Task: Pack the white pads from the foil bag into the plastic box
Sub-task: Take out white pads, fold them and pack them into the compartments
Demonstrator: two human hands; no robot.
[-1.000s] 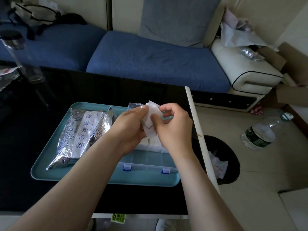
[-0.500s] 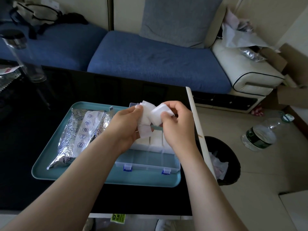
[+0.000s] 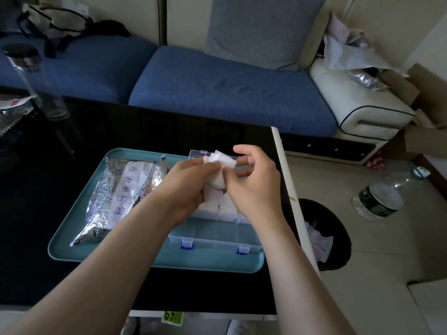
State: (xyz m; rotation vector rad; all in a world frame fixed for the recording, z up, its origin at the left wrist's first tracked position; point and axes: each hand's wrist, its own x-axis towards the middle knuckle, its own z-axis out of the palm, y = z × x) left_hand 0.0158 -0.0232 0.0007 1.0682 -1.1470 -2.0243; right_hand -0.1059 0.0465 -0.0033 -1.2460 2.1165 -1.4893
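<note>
Both hands meet above the clear plastic box with blue latches, which lies open on the right side of the teal tray. My left hand grips a small stack of white pads. My right hand pinches the same pads with thumb and forefinger, its other fingers spread. More white pads fill the box's far compartments; the near row holds nothing. The crumpled foil bag with a white printed label lies on the tray's left half.
The tray rests on a black glossy table whose white right edge runs past a black waste bin. A tall clear bottle stands far left. A blue sofa is behind; a water bottle lies on the floor.
The right hand had pulled one pad away from the stack half a second ago; now both hands are together on the pads again, slightly lower over the box.
</note>
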